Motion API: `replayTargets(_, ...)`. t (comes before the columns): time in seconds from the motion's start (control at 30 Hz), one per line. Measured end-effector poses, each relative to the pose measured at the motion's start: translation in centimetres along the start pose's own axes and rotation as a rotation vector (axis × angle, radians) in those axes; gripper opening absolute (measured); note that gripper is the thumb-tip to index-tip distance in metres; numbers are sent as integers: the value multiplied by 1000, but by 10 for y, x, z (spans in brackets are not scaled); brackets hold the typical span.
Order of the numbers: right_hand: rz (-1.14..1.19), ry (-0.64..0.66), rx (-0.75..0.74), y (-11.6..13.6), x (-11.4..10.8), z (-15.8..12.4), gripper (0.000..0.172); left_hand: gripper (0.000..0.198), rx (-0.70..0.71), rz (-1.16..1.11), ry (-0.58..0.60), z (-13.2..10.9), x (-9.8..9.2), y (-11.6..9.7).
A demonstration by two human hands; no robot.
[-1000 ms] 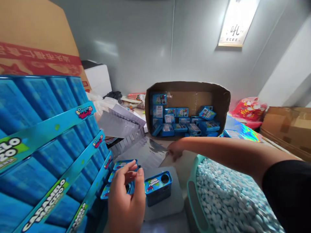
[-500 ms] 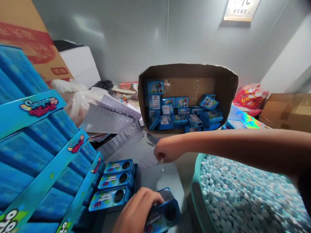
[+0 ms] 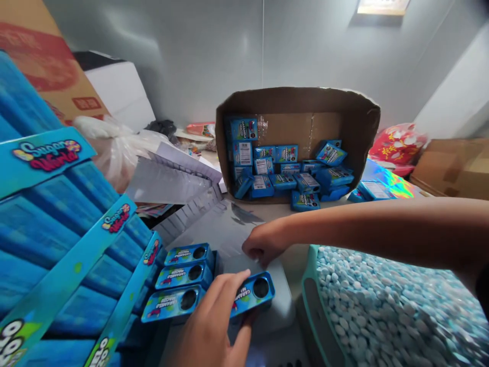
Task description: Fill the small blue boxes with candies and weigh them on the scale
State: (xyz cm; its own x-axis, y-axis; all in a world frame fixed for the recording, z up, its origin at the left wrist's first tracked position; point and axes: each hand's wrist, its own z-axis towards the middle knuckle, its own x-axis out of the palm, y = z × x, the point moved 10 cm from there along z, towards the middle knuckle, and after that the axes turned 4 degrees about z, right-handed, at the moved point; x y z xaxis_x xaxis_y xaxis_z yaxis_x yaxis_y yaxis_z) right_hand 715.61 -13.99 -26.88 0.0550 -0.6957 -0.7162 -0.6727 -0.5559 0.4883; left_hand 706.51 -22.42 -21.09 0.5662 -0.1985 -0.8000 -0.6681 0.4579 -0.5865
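My left hand [image 3: 212, 329] grips a small blue candy tin [image 3: 254, 293] with a round hole in its top, holding it on a pale flat platform [image 3: 280, 311]. Three more such tins [image 3: 183, 272] lie in a row just to its left. My right hand [image 3: 262, 244] reaches across from the right, fingers curled down and closed just behind the tin at the platform's far edge; what they hold, if anything, is hidden.
A teal tub [image 3: 311, 300] full of small pale-blue tablets [image 3: 382, 311] stands at the right. A cardboard box [image 3: 355, 122] on its side holds several small blue packs. Stacked blue display cartons [image 3: 64, 229] fill the left. Grey sheets [image 3: 179, 183] and bags lie behind.
My left hand has set the tin upright on the platform beside the row of three. My right hand has moved down and slightly towards me, to the platform's far edge.
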Motion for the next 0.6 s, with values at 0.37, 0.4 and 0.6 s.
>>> replayTargets(0.37,5,-88,61,5,-4,-1,15,48,-47,-11,-71,9,-6,-7)
replayTargets(0.4,-3,-100,77,5,-6,-2,13,49,-46,-17,-64,10,-6,-7)
replayTargets(0.6,17,-343,67,24,-62,-42,19,42,-98,-49,-105,12,-5,2)
